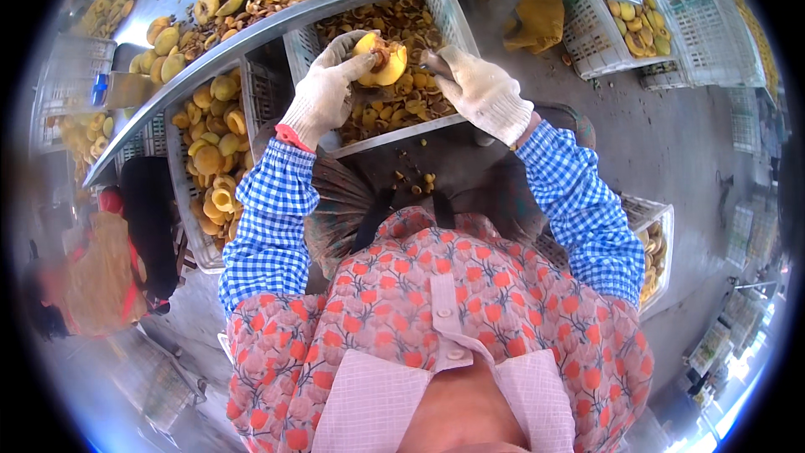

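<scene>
Yellow peach half (381, 59) in left hand (323, 92) | right hand (478, 88) beside | white crate (394, 130) below

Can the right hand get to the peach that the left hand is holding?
Probably yes. The right hand, in a white glove with a small tool, is just beside the halved peach that the left hand holds over the crate, with nothing between them.

No packages, labels, signs, screens
</scene>
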`<state>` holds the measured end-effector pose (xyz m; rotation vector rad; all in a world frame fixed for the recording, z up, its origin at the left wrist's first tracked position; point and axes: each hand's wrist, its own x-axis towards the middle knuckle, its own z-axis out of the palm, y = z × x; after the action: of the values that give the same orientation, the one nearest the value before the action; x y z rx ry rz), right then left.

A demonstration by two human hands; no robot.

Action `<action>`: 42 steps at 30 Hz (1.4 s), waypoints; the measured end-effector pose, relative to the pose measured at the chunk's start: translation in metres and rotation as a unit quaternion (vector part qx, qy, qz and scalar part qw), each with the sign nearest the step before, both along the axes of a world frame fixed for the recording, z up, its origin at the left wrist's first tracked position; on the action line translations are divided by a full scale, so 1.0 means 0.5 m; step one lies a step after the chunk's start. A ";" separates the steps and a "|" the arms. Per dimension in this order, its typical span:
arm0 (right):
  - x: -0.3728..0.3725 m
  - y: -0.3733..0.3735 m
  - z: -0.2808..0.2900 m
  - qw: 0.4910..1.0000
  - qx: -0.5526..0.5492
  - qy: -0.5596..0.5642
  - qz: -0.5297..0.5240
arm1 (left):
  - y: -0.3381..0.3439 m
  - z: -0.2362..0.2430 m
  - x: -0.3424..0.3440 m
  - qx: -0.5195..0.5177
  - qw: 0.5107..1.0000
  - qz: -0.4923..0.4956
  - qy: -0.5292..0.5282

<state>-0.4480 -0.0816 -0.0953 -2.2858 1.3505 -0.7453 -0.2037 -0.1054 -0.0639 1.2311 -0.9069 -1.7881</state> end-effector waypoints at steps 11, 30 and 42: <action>0.011 -0.051 -0.081 0.985 0.026 0.162 -0.042 | -0.039 -0.073 -0.028 0.060 0.997 0.039 -0.027; 0.027 -0.103 -0.048 0.990 0.133 0.050 0.002 | -0.047 -0.095 -0.030 -0.079 0.959 0.010 -0.271; -0.011 -0.147 -0.173 0.903 0.351 0.245 -0.047 | -0.092 -0.103 -0.057 -0.142 0.957 0.045 -0.247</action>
<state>-0.4533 -0.1552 -0.1821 -1.8589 1.6014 0.3136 -0.2322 -0.1512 -0.1153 1.5250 -1.3125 -1.2373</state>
